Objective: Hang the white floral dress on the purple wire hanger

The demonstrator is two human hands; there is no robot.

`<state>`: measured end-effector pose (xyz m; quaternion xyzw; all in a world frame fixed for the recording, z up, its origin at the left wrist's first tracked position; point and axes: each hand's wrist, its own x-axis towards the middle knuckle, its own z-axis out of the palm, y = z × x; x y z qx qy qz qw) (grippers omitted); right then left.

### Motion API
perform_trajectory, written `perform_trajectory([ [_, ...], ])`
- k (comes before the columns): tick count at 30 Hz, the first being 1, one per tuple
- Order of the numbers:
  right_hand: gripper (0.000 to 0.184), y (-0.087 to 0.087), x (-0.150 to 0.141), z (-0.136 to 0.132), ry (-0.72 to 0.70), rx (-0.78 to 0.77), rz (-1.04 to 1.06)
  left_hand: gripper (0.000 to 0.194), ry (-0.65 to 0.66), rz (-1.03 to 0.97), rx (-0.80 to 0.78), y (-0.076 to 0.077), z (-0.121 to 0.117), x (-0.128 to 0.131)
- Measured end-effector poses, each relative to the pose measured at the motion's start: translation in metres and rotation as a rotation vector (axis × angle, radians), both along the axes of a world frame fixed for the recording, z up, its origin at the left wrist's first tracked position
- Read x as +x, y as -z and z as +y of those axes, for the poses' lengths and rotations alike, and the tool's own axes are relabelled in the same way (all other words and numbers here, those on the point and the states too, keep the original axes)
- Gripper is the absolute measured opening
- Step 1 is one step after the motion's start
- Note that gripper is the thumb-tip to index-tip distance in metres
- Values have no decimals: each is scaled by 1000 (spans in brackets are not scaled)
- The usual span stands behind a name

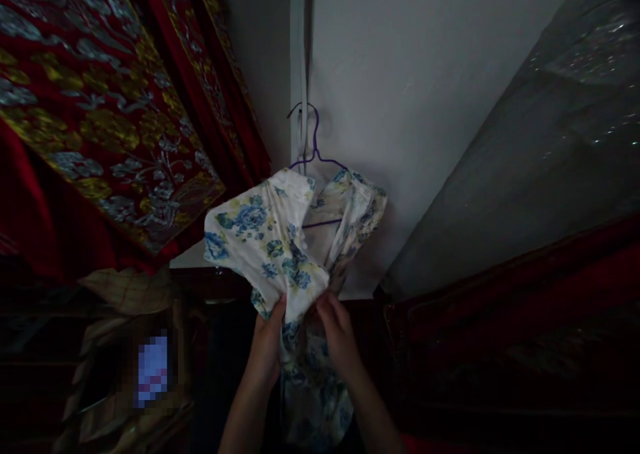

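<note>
A white short-sleeved shirt (pixel 270 231) with blue and green flowers hangs on a purple hanger (pixel 317 134). The hanger's hook sits at the wall, beside a pale vertical cord. My left hand (pixel 271 337) grips the shirt's front below the left-hand sleeve, thumb on the cloth. Opposite it, my right hand (pixel 339 331) pinches the front edge of the shirt. The neck gapes open, showing the hanger's lower bar inside. Below my hands the shirt's lower part falls in dim folds.
Red cloth (pixel 165 107) with gold and silver embroidery hangs at the left. Under it a wooden chair (pixel 130 427) holds a glowing, blurred-out screen (pixel 153 371). A pale wall (pixel 400 61) stands behind the shirt. Clear plastic sheeting (pixel 540 147) slants along the right, above dark red material.
</note>
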<state>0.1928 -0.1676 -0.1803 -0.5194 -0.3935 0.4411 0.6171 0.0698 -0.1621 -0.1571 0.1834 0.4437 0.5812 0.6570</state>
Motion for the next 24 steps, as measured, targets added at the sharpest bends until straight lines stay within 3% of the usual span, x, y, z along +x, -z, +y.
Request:
perform_trajectory([
  [3,27,-15,-2,4,-92,49,33,64,62,-21,-15,-5,-6,-3],
  [6,23,-24,1,3,-158,35,36,59,20,26,-7,-3,-11,-10],
  [8,29,-24,2,-2,-140,9,40,54,-101,173,76,2,-15,-14],
  [12,37,-22,8,-12,-124,-36,45,56,-557,745,363,16,-23,-13],
  [13,38,-23,9,-13,-148,-49,48,54,-579,849,428,18,-25,-10],
  [14,38,-24,10,-14,-181,-62,53,49,-513,907,488,21,-26,-5],
  [18,34,-25,10,-18,-317,-122,62,21,55,830,594,26,-23,17],
  [21,32,-28,11,-18,-380,-155,59,10,155,802,632,27,-18,24],
  [24,29,-52,21,-1,-380,-157,63,13,217,836,677,27,-17,24],
])
